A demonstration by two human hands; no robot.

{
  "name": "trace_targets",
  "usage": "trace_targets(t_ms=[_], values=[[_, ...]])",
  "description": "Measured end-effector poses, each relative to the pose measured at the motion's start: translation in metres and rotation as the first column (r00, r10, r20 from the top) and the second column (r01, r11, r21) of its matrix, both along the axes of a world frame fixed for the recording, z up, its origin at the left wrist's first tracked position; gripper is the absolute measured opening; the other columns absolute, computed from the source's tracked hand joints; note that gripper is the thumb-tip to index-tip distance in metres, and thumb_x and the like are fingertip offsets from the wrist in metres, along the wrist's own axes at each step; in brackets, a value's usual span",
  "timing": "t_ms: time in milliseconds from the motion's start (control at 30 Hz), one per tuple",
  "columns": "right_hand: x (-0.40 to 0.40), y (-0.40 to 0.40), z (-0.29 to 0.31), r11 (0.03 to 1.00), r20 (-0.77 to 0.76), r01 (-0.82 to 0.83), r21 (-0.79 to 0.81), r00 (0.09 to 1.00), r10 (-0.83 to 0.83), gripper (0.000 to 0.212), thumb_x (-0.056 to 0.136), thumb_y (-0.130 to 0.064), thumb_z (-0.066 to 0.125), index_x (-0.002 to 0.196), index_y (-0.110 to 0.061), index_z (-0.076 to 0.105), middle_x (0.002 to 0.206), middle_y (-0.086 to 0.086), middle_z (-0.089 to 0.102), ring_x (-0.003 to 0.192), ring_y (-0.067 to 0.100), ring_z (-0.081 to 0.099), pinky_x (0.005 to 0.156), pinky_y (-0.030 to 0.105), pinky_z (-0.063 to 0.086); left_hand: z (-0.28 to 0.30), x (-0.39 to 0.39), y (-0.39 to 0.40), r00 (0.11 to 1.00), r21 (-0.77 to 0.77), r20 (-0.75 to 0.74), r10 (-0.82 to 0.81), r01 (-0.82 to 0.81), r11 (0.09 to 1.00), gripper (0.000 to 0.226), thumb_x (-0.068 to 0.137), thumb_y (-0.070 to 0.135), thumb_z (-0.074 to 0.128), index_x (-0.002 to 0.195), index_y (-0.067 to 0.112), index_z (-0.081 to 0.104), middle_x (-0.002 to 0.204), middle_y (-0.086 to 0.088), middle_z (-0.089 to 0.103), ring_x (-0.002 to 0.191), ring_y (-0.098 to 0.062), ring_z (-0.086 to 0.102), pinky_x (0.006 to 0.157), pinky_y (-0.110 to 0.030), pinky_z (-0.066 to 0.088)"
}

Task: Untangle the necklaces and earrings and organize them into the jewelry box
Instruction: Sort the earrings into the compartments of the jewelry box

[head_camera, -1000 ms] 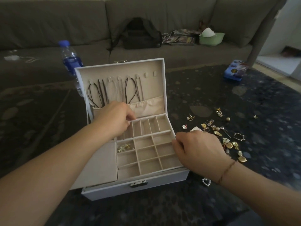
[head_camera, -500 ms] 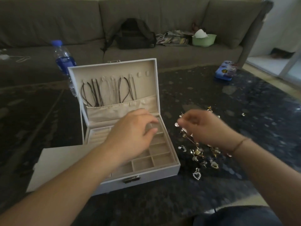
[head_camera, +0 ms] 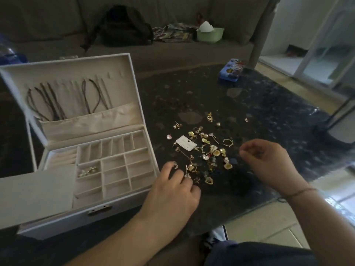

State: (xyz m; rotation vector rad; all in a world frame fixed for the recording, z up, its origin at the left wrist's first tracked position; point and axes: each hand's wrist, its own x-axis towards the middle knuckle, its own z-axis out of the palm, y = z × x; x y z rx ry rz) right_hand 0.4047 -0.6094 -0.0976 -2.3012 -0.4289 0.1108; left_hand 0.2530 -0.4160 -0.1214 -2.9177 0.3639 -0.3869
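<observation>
White jewelry box (head_camera: 134,196) open at left of frame; dark cord necklaces (head_camera: 57,100) hung in lid, few gold earrings (head_camera: 88,170) in one compartment. Loose earring pile (head_camera: 207,152) at centre on dark table (head_camera: 269,116). Left hand (head_camera: 172,189) fingertips down on pile's lower edge, pinch unclear. Right hand (head_camera: 269,162) at right, loosely curled, contents indiscernible.

The jewelry box (head_camera: 115,196) is set open on the table (head_camera: 269,112), at the left. Necklaces (head_camera: 57,104) are hung inside its raised lid. A few earrings (head_camera: 88,170) are held in one compartment. Loose earrings (head_camera: 203,150) are scattered on the table just right of the box, around a small card (head_camera: 186,143). A tin (head_camera: 231,71) lies behind them, well apart.
</observation>
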Motion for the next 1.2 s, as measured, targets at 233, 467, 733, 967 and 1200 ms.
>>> trace_targets(t_ms=[233,467,733,967,1200], values=[[-0.014,0.005,0.005,0.89,0.004,-0.254,-0.379,0.961,0.276,0.008,0.082,-0.048,0.069,0.082,-0.045,0.062,0.073,-0.017,0.061,0.072,-0.002,0.057,0.07,0.027,0.053,-0.018,-0.008,-0.006,0.994,-0.161,0.06,-0.088,0.096,0.982,0.029,0.079,0.006,0.042,0.084,0.016,0.068,0.076,-0.001,0.061,0.062,-0.021,0.054,0.063,-0.032,0.05],[-0.041,0.025,-0.008,0.784,-0.006,-0.358,-0.507,0.911,0.412,0.035,0.081,-0.061,0.061,0.113,-0.045,0.056,0.089,-0.02,0.052,0.086,0.0,0.051,0.074,0.026,0.052,-0.026,-0.004,-0.009,0.994,-0.303,0.112,-0.01,0.043,0.952,0.02,0.082,0.01,0.049,0.086,0.013,0.068,0.087,-0.004,0.062,0.069,-0.022,0.053,0.067,-0.028,0.04],[-0.055,0.03,-0.012,0.762,0.057,-0.403,-0.507,0.867,0.496,0.022,0.092,-0.05,0.05,0.109,-0.039,0.058,0.096,-0.017,0.056,0.093,0.008,0.058,0.077,0.028,0.052,-0.033,-0.011,-0.01,0.996,-0.263,0.093,-0.011,0.035,0.964,0.021,0.079,0.006,0.06,0.096,0.011,0.071,0.098,-0.006,0.064,0.08,-0.023,0.057,0.074,-0.031,0.044],[-0.023,0.004,0.003,0.84,-0.061,-0.323,-0.436,0.942,0.33,0.021,0.086,-0.05,0.063,0.105,-0.043,0.059,0.076,-0.018,0.059,0.078,0.001,0.059,0.078,0.032,0.055,-0.036,-0.015,-0.011,0.993,-0.239,0.119,0.018,0.012,0.971,0.031,0.085,0.012,0.049,0.101,0.007,0.074,0.105,-0.009,0.068,0.087,-0.026,0.063,0.077,-0.036,0.056],[0.008,-0.008,-0.015,0.929,-0.047,-0.207,-0.308,0.978,0.203,0.016,0.083,-0.041,0.071,0.098,-0.043,0.065,0.079,-0.016,0.06,0.079,0.0,0.058,0.078,0.03,0.055,-0.035,-0.011,-0.015,0.993,-0.32,0.016,0.118,-0.107,0.941,0.036,0.087,0.018,0.048,0.108,0.006,0.074,0.115,-0.009,0.066,0.1,-0.025,0.065,0.083,-0.035,0.058]])
